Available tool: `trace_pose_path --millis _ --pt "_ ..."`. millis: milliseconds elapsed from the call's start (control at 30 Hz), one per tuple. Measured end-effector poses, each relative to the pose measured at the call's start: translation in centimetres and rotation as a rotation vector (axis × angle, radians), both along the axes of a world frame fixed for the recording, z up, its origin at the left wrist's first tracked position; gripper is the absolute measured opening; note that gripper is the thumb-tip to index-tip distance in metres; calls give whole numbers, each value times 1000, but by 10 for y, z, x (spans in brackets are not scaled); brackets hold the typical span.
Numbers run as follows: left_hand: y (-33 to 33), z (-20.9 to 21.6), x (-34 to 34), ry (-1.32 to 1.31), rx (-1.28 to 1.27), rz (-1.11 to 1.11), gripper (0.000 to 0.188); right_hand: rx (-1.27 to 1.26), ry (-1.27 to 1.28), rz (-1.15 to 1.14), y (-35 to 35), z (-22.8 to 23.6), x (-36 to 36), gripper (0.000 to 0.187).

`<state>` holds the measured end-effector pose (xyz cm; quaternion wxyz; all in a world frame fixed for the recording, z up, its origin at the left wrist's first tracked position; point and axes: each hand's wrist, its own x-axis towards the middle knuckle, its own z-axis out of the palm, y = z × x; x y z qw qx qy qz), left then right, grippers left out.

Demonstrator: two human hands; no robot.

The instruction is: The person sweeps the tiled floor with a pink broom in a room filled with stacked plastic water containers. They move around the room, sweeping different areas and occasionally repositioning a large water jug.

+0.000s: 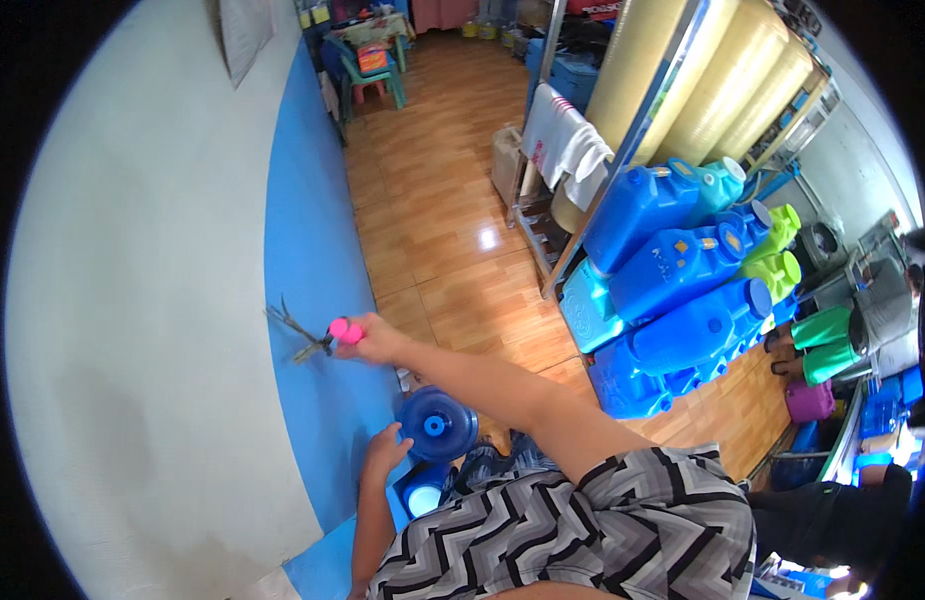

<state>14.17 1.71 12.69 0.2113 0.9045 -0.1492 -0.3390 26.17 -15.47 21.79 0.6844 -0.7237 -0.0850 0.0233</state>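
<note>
My right arm reaches across to the blue and white wall [313, 210]. My right hand [383, 342] is closed round a pink-ended handle [346, 331] with thin, dark, twig-like strands spreading from it toward the wall; its exact kind I cannot make out. Low beside the wall, my left hand [386, 450] has its fingers stretched out at the edge of a round blue water jug [438, 425]. Whether the fingers touch the jug I cannot tell. Another blue container [424, 492] with a pale round top stands just nearer to me.
Several blue, teal and green water containers [673, 270] are stacked to the right. Behind them a metal rack [558, 270] carries a white towel [563, 135] beside tall yellowish tanks [728, 80]. Green chairs [368, 75] stand far back. Another person in green shorts [826, 345] is at the right.
</note>
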Motion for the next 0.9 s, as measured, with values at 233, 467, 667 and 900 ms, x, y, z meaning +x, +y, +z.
trace_pose_path --millis 233,467,667,900 --pt "-15 -3 2 8 26 -69 54 53 86 -262 -151 32 -13 14" --pt "-56 -18 -10 -33 7 -280 51 254 -210 -847 -251 32 -143 7" --pt "-133 -5 -50 -105 -56 -447 48 259 188 -1035 -263 -38 -315 28" --pt "-187 -3 -137 -49 -24 -707 46 734 477 27 -207 -79 -501 64"
